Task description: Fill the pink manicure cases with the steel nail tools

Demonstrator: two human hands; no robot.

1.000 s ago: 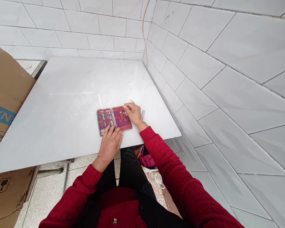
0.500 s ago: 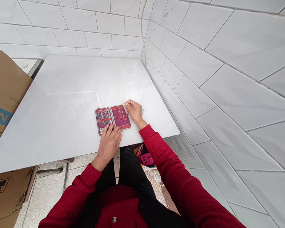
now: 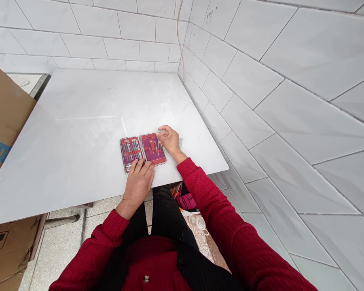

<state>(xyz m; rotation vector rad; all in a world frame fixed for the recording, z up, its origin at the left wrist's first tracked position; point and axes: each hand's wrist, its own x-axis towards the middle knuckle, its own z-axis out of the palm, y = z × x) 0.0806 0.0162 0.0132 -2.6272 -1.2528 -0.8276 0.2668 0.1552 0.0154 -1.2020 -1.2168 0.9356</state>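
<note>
Edging off the right half of the open manicure case (image 3: 148, 156) toward its far right corner since a second ago, the right hand (image 3: 169, 140) is curling narrow, and whether it is pinching a small tool I cannot tell. Palm down, fingers slightly parted, the left hand (image 3: 138, 180) is resting on the case's near side; a careless pull could be dragging it over the tabletop's (image 3: 85, 97) close front edge, while roomier surface is stretching left and beyond.

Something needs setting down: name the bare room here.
Bare: the flat white tabletop left of the open red-and-purple case, and beyond it toward the white tiled wall. Crowded: around the left hand, right hand and small silvery object.
</note>
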